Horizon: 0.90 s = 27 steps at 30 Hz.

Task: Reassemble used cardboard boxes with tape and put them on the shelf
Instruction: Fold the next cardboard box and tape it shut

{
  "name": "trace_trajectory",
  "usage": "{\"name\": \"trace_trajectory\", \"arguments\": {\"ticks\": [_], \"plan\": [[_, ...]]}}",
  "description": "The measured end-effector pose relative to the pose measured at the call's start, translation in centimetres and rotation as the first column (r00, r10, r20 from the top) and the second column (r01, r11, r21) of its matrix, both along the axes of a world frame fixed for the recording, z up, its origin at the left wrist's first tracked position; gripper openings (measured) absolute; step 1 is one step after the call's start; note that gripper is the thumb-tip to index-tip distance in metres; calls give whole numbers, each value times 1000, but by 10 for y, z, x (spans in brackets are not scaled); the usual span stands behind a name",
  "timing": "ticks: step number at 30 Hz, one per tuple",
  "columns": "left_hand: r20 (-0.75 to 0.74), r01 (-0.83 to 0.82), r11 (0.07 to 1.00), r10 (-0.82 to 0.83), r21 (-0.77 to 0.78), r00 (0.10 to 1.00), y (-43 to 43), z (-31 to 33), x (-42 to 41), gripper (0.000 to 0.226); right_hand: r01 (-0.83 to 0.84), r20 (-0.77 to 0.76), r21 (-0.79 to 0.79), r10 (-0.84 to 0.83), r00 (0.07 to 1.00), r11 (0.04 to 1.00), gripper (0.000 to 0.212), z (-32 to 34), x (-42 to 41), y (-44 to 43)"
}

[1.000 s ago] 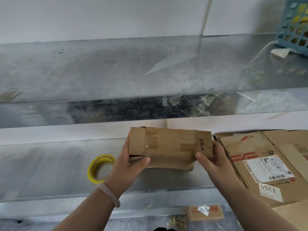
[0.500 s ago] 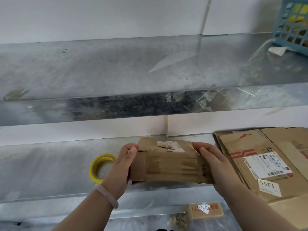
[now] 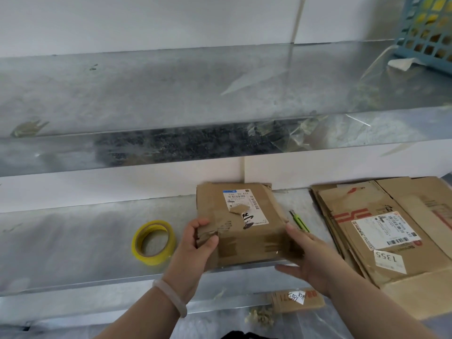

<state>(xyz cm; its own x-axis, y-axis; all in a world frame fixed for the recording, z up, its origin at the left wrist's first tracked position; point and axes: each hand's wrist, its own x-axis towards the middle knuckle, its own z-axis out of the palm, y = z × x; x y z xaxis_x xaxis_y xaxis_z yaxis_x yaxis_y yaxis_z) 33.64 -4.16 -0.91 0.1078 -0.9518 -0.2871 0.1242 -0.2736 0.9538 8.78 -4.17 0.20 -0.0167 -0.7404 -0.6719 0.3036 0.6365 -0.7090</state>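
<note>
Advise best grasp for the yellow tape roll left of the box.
Pinch the near wall of the yellow tape roll: fingers into the core, thumb outside, coming from above and front. It lies flat on the shelf with the core open upward, and the left hand is closest.

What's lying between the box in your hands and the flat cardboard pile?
A green box cutter lies on the shelf beside the box, shown in the head view.

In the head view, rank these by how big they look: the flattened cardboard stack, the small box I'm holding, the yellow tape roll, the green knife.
1. flattened cardboard stack, largest even though the frame edge crops it
2. small box
3. yellow tape roll
4. green knife, only partly visible
</note>
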Motion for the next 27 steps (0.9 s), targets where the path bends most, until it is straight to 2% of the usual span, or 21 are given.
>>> {"name": "trace_trajectory", "arguments": {"ticks": [3, 5, 9, 11, 13, 14, 17, 20, 23, 25, 27], "plan": [[117, 136, 991, -136, 3, 984, 5, -3, -2, 29, 96, -92, -67, -102, 990, 993, 48, 0, 2, -5], [204, 216, 976, -210, -5, 956, 4, -3, 1, 25, 103, -163, -141, -126, 979, 985, 34, 6, 0, -8], [223, 251, 967, -255, 45, 941, -8, 0, 15, 26, -79, -383, -271, -33, 923, 959, 22, 21, -9, -10], [290, 250, 967, -255, 54, 922, -18, 8, 24, 41, -196, -465, -307, 33, 885, 931, 21, 32, -11, -11], [347, 265, 963, -267, 55, 899, -30, 18, 31, 73, -283, -525, -332, 73, 848, 900, 19, 46, -13, -14], [356, 269, 962, -271, 57, 894, -36, 23, 34, 77, -325, -547, -339, 96, 831, 883, 19, 53, -15, -15], [401, 244, 969, -237, 34, 885, -50, 34, 41, 49, -503, -643, -325, 202, 738, 801, 18, 77, -23, -17], [437, 247, 969, -221, -2, 872, -61, 37, 41, 41, -620, -703, -322, 259, 663, 715, 20, 95, -29, -13], [414, 356, 933, -348, 61, 841, -66, 36, 29, 61, -603, -674, -432, 204, 710, 671, 24, 99, -35, -15], [224, 443, 888, -460, 125, 859, -65, 31, 18, 75, -500, -555, -513, 175, 813, 698, 23, 92, -34, -19], [68, 477, 868, -489, 139, 870, -59, 26, 11, 64, -359, -418, -550, 123, 900, 754, 22, 83, -31, -22]]}}
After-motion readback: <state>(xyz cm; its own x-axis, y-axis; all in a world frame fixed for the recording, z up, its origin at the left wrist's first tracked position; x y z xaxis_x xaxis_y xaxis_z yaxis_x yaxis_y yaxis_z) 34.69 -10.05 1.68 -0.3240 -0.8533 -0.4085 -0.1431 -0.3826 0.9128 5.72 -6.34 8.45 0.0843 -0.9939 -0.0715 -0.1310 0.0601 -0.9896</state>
